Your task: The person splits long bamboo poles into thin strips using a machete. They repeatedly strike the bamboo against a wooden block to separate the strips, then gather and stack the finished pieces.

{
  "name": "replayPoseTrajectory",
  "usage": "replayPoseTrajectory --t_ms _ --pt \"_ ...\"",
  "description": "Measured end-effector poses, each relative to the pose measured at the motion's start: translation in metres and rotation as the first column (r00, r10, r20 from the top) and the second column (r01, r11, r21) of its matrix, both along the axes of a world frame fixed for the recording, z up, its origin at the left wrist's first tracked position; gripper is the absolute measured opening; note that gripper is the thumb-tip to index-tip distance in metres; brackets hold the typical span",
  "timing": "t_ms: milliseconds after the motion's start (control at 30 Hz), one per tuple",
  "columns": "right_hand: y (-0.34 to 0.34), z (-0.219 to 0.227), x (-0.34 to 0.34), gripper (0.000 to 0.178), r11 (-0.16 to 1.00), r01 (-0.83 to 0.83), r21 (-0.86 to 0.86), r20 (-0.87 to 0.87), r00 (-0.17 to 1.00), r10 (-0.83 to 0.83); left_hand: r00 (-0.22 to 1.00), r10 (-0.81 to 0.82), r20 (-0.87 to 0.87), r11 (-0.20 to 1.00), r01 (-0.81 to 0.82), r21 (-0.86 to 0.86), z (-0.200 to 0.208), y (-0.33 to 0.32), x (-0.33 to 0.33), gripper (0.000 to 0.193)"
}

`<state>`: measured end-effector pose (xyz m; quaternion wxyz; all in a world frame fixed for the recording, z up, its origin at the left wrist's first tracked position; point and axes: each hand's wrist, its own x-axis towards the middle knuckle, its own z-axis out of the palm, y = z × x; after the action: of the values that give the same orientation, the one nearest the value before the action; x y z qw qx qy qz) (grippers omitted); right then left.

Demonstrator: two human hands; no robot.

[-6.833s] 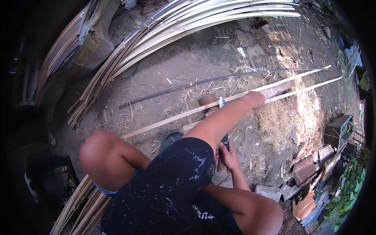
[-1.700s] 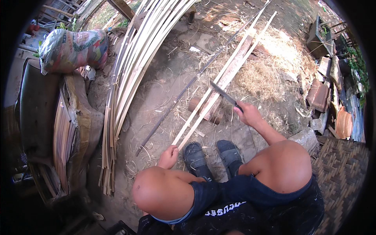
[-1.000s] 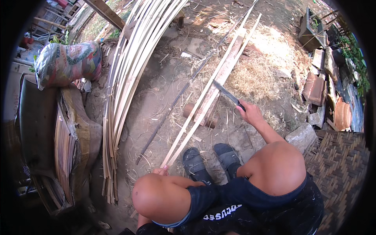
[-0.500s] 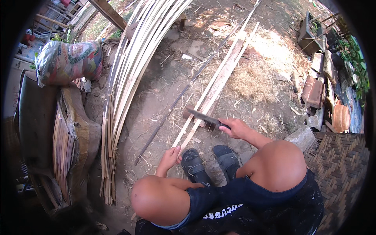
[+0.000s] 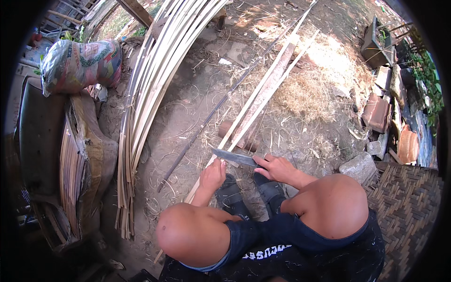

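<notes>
My right hand (image 5: 278, 169) is closed round the handle of a knife (image 5: 236, 157). Its long dark blade points left, lying across pale bamboo strips just beyond my left hand. My left hand (image 5: 213, 176) is closed on a bamboo strip (image 5: 192, 191), which runs back past it toward my left knee. Two strips stretch away from the blade, along both sides of a narrow wooden board (image 5: 268, 99). A round wooden block (image 5: 226, 129) supports the board's near end. Which of the two strips my left fingers grip is partly hidden.
A large bundle of split bamboo (image 5: 162, 84) lies to the left, near a stuffed sack (image 5: 82, 65). A dark thin rod (image 5: 213, 113) crosses the ground. Shavings (image 5: 305, 96) are heaped beyond. A concrete chunk (image 5: 358, 166) and woven mat (image 5: 404, 202) are at right.
The knife and my right hand have come nearer me, bringing the blade beside my left hand. My left hand moved slightly forward and right; a strip now shows behind it.
</notes>
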<state>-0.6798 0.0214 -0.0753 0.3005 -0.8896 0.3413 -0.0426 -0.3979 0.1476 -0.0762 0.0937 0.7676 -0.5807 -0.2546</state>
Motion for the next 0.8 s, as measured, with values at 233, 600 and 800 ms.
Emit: replayPoseTrajectory --t_ms 233,600,800 --pt "-0.138 -0.011 -0.087 0.035 0.731 0.664 -0.156 -0.023 0.738 -0.674 0.999 0.013 -0.050 0.994 -0.007 0.110 0.007 0.038 0.033 0.040" --pt "-0.065 -0.014 -0.026 0.039 0.911 0.408 0.063 0.032 0.911 -0.410 0.492 0.533 -0.688 0.805 -0.044 0.592 -0.006 0.037 0.067 0.050" --pt "-0.041 -0.003 -0.017 0.041 0.997 0.047 -0.068 -0.025 0.998 -0.049 0.555 0.404 -0.727 0.892 -0.065 0.446 -0.035 0.052 0.067 0.049"
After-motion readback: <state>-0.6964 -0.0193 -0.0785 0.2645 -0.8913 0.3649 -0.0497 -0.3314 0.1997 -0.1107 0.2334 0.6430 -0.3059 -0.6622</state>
